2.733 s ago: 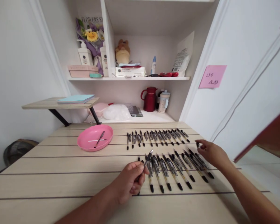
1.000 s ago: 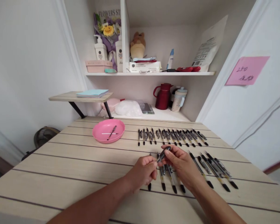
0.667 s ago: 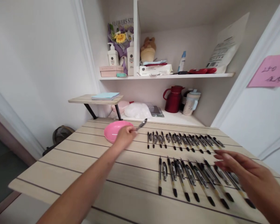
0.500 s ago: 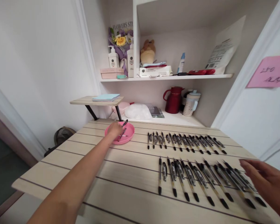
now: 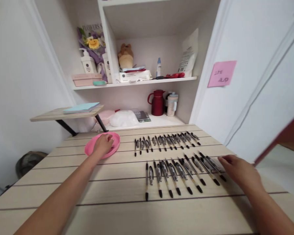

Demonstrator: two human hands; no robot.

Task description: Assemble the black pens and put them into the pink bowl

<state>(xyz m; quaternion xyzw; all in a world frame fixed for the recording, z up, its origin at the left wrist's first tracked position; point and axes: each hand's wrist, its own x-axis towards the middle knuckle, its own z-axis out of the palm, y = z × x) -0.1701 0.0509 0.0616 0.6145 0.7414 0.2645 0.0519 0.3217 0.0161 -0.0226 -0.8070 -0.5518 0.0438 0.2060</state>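
Note:
My left hand (image 5: 103, 143) reaches into a pink plate (image 5: 90, 149) on the left of the table. Its fingers are curled, and a dark bit shows beneath them; what they hold is mostly hidden. At the right end of the near row of pens (image 5: 147, 182), my right hand (image 5: 240, 169) rests low over the table with its fingertips close together; whatever may be between them is too small to make out. The clear-barrelled pens have black ends and lie side by side, with loose black caps (image 5: 151, 175) between them. Farther back lies a second row of pens (image 5: 135, 147).
The slatted table (image 5: 112, 209) meets a white shelf unit behind. A small raised stand (image 5: 51, 114) bears light-blue paper (image 5: 82, 107). A red jug (image 5: 158, 102), a pale tumbler (image 5: 171, 104) and a white plastic bag (image 5: 123, 118) stand beyond the table's back edge.
The view has turned to the right. My right hand has come to the right end of the near row. The pens that showed in the plate are now mostly hidden by my left hand.

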